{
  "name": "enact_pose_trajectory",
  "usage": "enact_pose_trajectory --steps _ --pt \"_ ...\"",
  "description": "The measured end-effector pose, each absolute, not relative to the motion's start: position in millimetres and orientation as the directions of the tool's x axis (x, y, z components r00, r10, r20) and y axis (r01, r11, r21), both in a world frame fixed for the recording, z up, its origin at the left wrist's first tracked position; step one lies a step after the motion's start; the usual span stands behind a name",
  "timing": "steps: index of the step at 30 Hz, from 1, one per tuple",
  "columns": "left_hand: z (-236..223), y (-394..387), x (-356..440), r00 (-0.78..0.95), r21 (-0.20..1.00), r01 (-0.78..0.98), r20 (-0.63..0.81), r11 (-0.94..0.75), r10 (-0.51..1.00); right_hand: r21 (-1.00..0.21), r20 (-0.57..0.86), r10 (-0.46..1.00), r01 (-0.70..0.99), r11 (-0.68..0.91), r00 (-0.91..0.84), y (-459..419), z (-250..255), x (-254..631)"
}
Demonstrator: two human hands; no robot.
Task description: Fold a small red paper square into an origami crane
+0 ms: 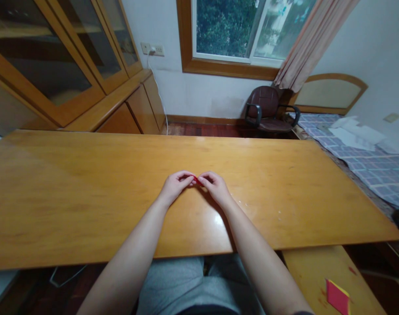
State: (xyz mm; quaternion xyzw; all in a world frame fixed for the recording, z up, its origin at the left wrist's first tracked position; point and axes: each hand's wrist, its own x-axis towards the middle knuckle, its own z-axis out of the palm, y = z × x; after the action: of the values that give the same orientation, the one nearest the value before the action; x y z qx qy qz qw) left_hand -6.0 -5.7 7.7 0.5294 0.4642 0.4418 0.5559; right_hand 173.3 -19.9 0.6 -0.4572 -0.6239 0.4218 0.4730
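My left hand [174, 185] and my right hand [213, 186] meet at the middle of a long wooden table [71, 197]. Between their pinched fingertips sits a small red piece [196, 180], most of it hidden by the fingers. It looks like folded paper, but I cannot be sure. Both hands rest low on the tabletop, knuckles up, fingers curled round the red piece.
A wooden bench [320, 271] at the lower right carries a red and yellow sheet [337, 297]. A dark office chair [268, 111] stands under the window. A glass-door cabinet [64, 65] lines the left wall. A bed [366, 162] with white papers lies at the right.
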Motion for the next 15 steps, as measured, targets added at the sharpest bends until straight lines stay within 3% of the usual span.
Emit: enact_pose_trajectory --steps 15 --pt "10.4 -6.2 -5.6 0.215 0.997 -0.019 -0.066 0.072 0.974 -0.942 0.223 0.966 0.227 0.248 -0.131 -22.5 3.9 173.8"
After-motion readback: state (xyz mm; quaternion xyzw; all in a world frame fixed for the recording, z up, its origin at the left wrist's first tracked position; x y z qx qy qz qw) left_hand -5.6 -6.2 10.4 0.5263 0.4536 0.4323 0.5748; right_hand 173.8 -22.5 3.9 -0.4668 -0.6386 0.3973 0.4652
